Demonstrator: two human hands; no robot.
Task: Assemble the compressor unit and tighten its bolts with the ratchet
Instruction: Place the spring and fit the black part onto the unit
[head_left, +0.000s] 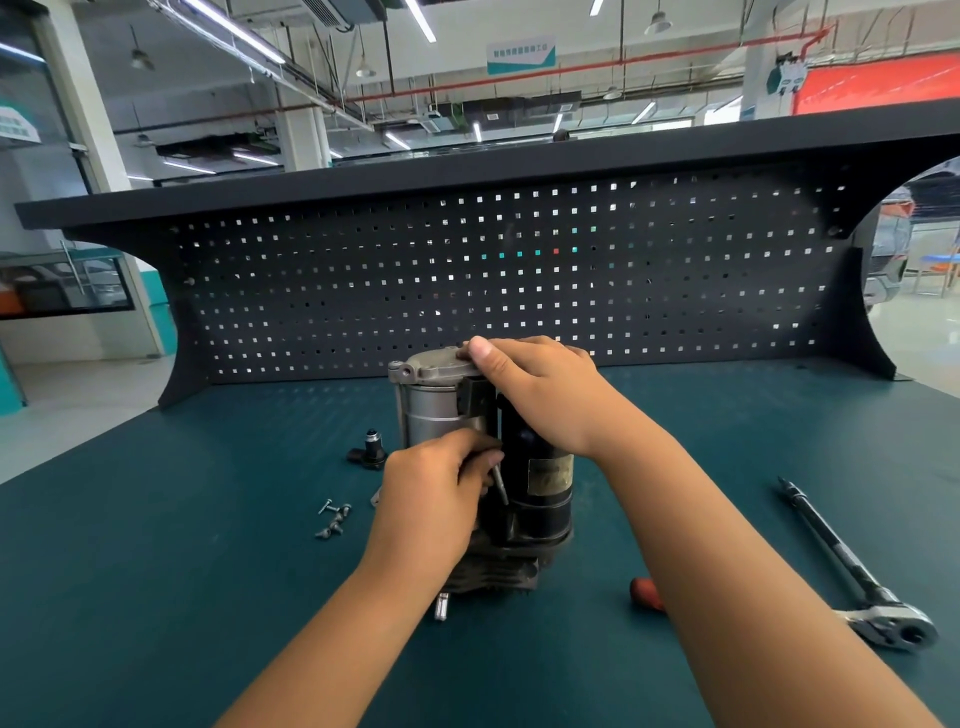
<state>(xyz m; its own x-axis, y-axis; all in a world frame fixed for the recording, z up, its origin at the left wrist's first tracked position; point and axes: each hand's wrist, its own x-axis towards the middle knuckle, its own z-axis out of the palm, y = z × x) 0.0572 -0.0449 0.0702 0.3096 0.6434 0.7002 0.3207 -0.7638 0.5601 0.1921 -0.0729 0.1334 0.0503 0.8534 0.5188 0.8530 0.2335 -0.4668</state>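
Compressor (436, 415) upright at frame centre; right hand (540, 389) grips its top, fingers curled over, thumb on the cap. Left hand (431, 488) pinches a bolt (500, 486) against the unit's middle, shaft near-vertical, tip down. Ratchet (852, 566) lies lower right, nearer the right hand.

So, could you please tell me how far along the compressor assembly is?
Done: the compressor unit stands upright, cap on. In hand: right hand holds the cap while left hand pinches a long bolt beside it. Left: loose screws unused, ratchet untouched.
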